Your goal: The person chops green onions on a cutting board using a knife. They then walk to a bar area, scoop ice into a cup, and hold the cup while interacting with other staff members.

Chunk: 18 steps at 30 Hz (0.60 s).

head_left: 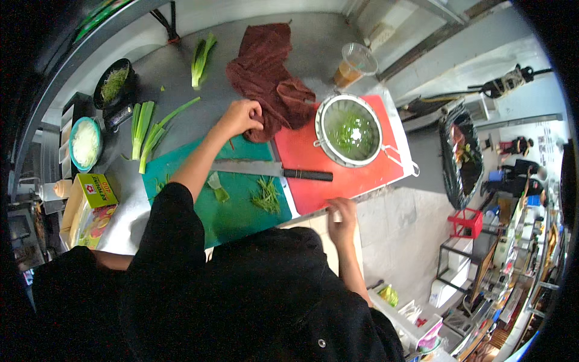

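My left hand (pixel 241 118) is at the near edge of a crumpled brown cloth (pixel 265 66), its fingers bent and closed on the fabric. Below it, a large knife with a black handle (pixel 307 175) lies across a green cutting board (pixel 241 223) and a red one (pixel 301 151). Thin green shreds (pixel 265 196) and a pale green leek piece (pixel 218 188) rest on the green board. Beside the front edge of the red board hovers my right hand (pixel 342 218), loosely curled, its fingers apart from the thumb and nothing visible in it. A strainer bowl (pixel 350 130) with cut greens in liquid stands on the red board.
Leek tops (pixel 142 130) lie left on the steel counter, another bunch (pixel 202 60) farther back. At left are a black bowl (pixel 114 84), a teal bowl of white shreds (pixel 85 143) and a box (pixel 90 208). A clear cup (pixel 356 63) stands behind; a bin bag (pixel 461 157) is right.
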### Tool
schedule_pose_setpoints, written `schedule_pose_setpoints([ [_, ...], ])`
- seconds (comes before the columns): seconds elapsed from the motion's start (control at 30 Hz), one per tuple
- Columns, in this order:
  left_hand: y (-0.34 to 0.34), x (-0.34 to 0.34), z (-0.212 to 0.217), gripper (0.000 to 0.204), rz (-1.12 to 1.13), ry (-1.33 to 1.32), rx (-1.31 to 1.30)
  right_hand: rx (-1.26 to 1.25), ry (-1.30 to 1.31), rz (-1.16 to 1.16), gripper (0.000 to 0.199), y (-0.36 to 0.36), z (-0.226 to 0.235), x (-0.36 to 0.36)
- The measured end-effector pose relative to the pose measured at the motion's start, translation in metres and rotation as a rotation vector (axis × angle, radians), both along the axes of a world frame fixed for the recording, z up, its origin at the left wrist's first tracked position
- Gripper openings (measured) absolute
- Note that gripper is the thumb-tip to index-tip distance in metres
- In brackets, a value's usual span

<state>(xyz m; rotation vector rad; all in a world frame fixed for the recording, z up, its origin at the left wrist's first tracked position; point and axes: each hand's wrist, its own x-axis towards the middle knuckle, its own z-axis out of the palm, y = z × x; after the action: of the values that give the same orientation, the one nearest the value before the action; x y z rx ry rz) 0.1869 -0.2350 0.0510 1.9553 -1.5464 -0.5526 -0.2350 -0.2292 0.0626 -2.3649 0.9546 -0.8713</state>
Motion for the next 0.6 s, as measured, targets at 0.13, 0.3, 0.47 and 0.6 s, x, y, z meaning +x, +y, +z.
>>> schedule_pose_setpoints([
  [0.13, 0.005, -0.002, -0.014, 0.024, -0.008, -0.033, -0.058, 0.457, -0.241, -0.651, 0.020, 0.016, -0.071, -0.131],
  [0.3, 0.013, -0.011, -0.005, 0.017, -0.062, -0.246, -0.102, 0.651, 0.345, -0.763, 0.021, 0.094, -0.214, -0.319],
  [0.47, 0.047, -0.049, 0.023, 0.037, 0.229, -0.208, 0.015, 1.220, 0.655, -0.223, 0.019, 0.137, -0.291, -0.416],
  [0.6, 0.102, -0.133, 0.044, 0.035, 0.401, -0.229, -0.172, 1.220, 0.494, -0.046, 0.021, 0.053, -0.292, -0.392],
])
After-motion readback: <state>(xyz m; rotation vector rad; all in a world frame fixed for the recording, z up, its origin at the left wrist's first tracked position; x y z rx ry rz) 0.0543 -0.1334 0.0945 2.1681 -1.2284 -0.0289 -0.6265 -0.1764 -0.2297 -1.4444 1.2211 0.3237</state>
